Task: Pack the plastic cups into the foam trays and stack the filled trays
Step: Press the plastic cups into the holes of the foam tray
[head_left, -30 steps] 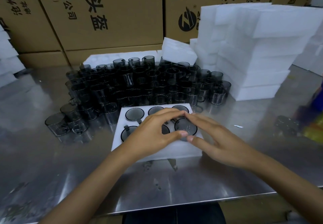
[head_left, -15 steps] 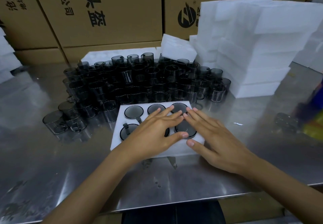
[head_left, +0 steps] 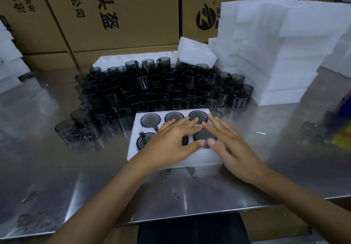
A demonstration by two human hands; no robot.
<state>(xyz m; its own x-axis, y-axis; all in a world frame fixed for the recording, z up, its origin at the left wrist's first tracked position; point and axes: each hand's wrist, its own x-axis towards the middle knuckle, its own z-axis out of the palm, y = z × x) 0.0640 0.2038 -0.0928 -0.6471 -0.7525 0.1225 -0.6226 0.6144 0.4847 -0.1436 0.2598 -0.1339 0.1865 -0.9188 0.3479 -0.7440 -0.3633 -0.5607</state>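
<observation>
Both hands have flattened out since a second ago: the curled fingertips that were working at the near-right pocket now lie straight across the top of the foam tray (head_left: 133, 148), and the view has drifted slightly closer. Left hand (head_left: 167, 144) rests palm-down over the middle of the tray, fingers straight and spread, a wide grip holding nothing; it seems to be pressing the cups down. Right hand (head_left: 229, 148) mirrors it over the right side, fingers likewise straight, thumb touching the rim of the near-right cup (head_left: 204, 136).

All six pockets appear filled: three dark round cup bases show in the far row, and parts of three more in the near row, the middle one mostly hidden under the left hand. So this tray looks packed, with only the seating press in hand; it sits on the steel desk (head_left: 76, 196), just in front of the person, not yet stacked.

Much is left. A large crowd of loose cups (head_left: 152, 89) stands on the desk just behind the tray, and a tall pile of white foam trays (head_left: 275, 63) rises at the right; whether those are filled I cannot tell.
</observation>
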